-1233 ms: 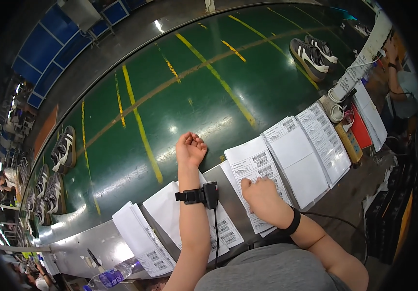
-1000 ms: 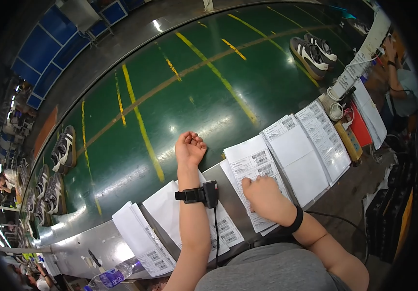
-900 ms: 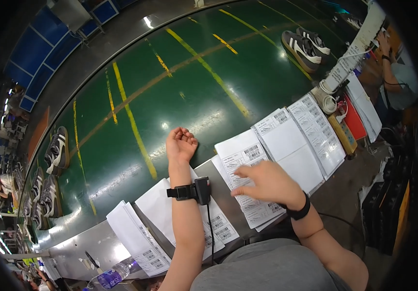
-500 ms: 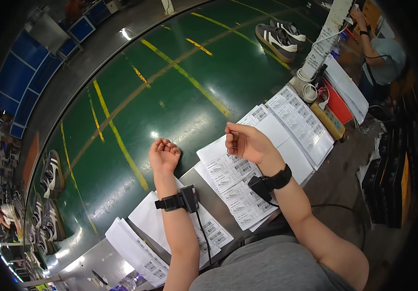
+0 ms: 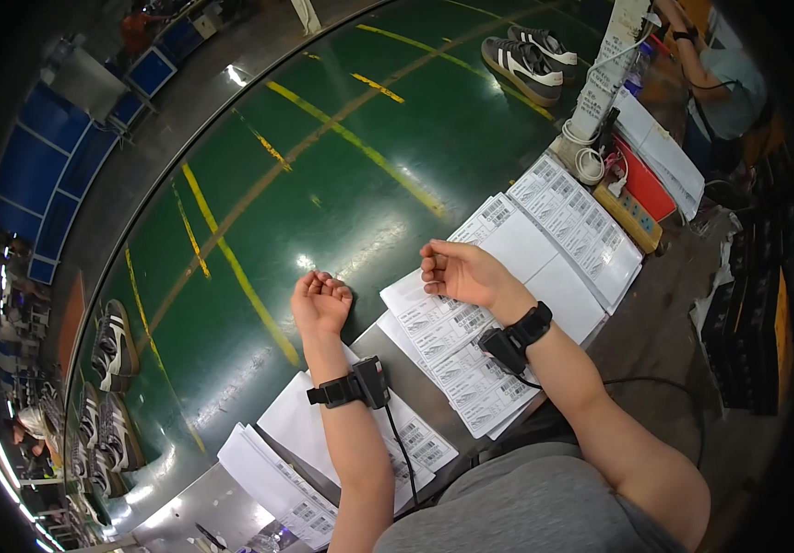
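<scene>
Palm turned up, my left hand point(image 5: 321, 306) hovers over the near edge of the green work surface point(image 5: 259, 221). Its fingers curl loosely and the palm shows bare. My right hand point(image 5: 467, 276) is held above printed label sheets point(image 5: 485, 382), thumb stretched out and fingers half curled, with nothing seen in it. Each wrist wears a strapped black device, one on the left point(image 5: 374, 382) and one on the right point(image 5: 505, 349), with a cable. More label sheets point(image 5: 425, 447) lie beside my left forearm.
Grey shoes with white stripes point(image 5: 528, 69) stand at the far right, and several similar shoes point(image 5: 114, 346) at the left edge. A white post point(image 5: 605, 78), power strip point(image 5: 632, 217) and red tray point(image 5: 644, 184) border the right side. A person point(image 5: 727, 78) is beyond.
The whole view has shifted slightly, so surface and shoes appear a little to the right at the left side. Both hands keep nearly the same pose, and nothing was taken hold of.
</scene>
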`<state>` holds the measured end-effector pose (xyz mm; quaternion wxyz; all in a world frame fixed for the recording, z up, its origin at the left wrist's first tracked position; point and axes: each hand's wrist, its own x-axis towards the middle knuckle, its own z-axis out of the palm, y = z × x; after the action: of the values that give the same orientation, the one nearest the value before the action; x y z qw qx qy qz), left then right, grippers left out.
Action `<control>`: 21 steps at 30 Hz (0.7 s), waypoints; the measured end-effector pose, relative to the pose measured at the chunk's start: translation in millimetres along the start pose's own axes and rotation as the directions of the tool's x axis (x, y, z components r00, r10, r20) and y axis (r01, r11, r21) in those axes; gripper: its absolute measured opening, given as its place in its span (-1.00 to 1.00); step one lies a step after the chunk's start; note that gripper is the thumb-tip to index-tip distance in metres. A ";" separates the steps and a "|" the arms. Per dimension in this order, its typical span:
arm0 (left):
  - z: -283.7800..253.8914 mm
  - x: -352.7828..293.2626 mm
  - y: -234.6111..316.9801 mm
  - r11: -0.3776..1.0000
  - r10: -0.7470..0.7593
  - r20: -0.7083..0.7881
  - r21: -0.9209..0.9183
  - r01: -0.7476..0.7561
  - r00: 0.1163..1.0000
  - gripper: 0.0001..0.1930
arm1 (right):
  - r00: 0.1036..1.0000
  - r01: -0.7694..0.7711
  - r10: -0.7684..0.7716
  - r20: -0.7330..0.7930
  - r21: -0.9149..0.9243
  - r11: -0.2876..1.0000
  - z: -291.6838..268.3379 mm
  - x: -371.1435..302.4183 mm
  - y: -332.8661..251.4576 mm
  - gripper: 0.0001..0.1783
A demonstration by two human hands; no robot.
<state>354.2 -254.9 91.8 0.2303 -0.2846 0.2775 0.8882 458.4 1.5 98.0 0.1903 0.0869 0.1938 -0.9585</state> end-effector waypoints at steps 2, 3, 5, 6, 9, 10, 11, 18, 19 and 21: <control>0.1 -0.1 -0.4 1.000 -0.005 -0.001 -0.002 0.005 1.000 -0.87 | 1.000 0.002 -0.002 -0.001 0.002 1.000 1.2 -0.5 0.0 -0.81; 0.3 -0.6 -0.8 1.000 -0.004 -0.001 0.001 0.004 1.000 -0.87 | 1.000 -0.001 0.001 -0.003 0.001 1.000 1.4 -0.8 0.0 -0.81; 0.9 -1.3 -1.4 1.000 -0.006 0.007 0.005 0.006 1.000 -0.90 | 1.000 0.002 -0.002 -0.003 0.001 1.000 0.6 -0.6 0.2 -0.81; 1.0 -1.2 -1.6 1.000 -0.006 0.006 0.007 0.006 1.000 -0.90 | 1.000 0.003 -0.003 -0.005 -0.001 1.000 0.0 -0.7 0.7 -0.81; 0.7 -1.0 -1.7 1.000 -0.003 0.002 0.017 0.003 1.000 -0.90 | 1.000 0.003 -0.003 -0.007 -0.003 1.000 0.8 -0.7 0.2 -0.81; 0.2 -0.8 -1.6 1.000 -0.007 0.011 0.018 0.007 1.000 -0.88 | 1.000 0.003 -0.003 -0.005 -0.002 1.000 0.9 -0.8 0.4 -0.81; -0.4 -0.8 -1.5 1.000 -0.011 0.020 0.020 0.011 1.000 -0.86 | 1.000 0.002 -0.002 -0.012 -0.003 1.000 0.8 -1.1 0.7 -0.81; 0.7 -1.6 -2.8 1.000 -0.022 0.024 0.009 0.022 0.999 -0.86 | 1.000 0.003 -0.003 -0.016 -0.006 1.000 2.0 -1.9 0.8 -0.81; 0.9 -1.8 -3.1 1.000 -0.016 0.021 0.010 0.015 1.000 -0.88 | 1.000 0.003 -0.003 -0.015 -0.005 1.000 2.0 -1.7 0.9 -0.81; -0.7 -2.0 -2.0 1.000 -0.007 0.016 0.012 0.007 1.000 -0.89 | 1.000 0.005 -0.005 -0.009 -0.006 1.000 2.4 -1.1 1.5 -0.81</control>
<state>357.0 -254.4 91.8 0.2372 -0.2770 0.2803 0.8880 459.7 -0.4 99.9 0.1871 0.0902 0.1977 -0.9580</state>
